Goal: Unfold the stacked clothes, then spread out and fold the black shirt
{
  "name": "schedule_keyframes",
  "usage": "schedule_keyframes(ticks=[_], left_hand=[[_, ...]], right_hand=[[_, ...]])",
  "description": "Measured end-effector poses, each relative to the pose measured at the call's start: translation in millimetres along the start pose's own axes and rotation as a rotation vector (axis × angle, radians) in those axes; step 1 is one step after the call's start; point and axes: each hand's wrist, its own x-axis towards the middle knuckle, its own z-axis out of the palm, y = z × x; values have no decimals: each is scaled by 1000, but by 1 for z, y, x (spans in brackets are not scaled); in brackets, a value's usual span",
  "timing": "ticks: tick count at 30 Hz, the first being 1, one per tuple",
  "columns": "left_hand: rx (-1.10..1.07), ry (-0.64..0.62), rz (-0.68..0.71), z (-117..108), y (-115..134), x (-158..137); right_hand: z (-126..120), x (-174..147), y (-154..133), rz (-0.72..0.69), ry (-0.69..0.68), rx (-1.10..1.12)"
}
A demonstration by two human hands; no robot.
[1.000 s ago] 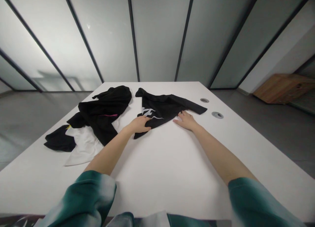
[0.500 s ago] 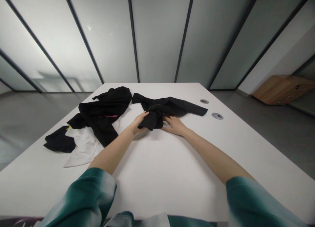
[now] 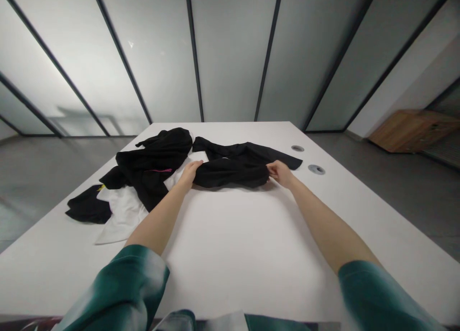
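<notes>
2 green sleeves [image 3: 122, 283] partly out-of-frame

Table [image 3: 251, 254]: garment [image 3: 232, 173] lies across far half, near middle of width. Left hand [image 3: 190, 172] at left end of garment's near fold; right hand [image 3: 281, 172] at right end. Garment's sleeve [image 3: 280, 157] behind right hand, reaching rightward. Clothing pile [image 3: 151, 161] left of garment, just beside it. Far grommet [image 3: 297, 148] and near grommet [image 3: 316, 169] right of sleeve, set in tabletop. Panel wall [image 3: 230, 53] behind table; cabinet [image 3: 409, 130] beyond right edge, well apart.
</notes>
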Motion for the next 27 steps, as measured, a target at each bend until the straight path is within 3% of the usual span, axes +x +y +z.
schedule_keyframes(ticks=[3, 5, 7, 9, 11, 14, 17, 21, 27], left_hand=[[4, -379, -156, -12, 12, -5], [61, -532, -164, -15, 17, -6], [129, -443, -42, -12, 17, -5], [215, -268, 115, -4, 11, -4], [332, -193, 236, 7, 3, -4], [584, -280, 344, 23, -7, -9], [934, -375, 403, 32, -10, -14], [1188, -358, 434, 28, -10, -15], [1264, -285, 269, 18, -8, 1]], right_hand=[[-31, -2, -1, 29, 125, 159], [-38, 0, -3, 31, 240, 162], [-30, 2, -6, 33, 241, 92], [-8, 2, -9, 27, 131, -68], [20, 0, -14, -19, -10, -315], [56, -8, -20, -221, -109, -693], [71, -15, -22, -312, -170, -884], [60, -20, -11, -239, -212, -953], [0, -33, 26, 23, -142, -1030]])
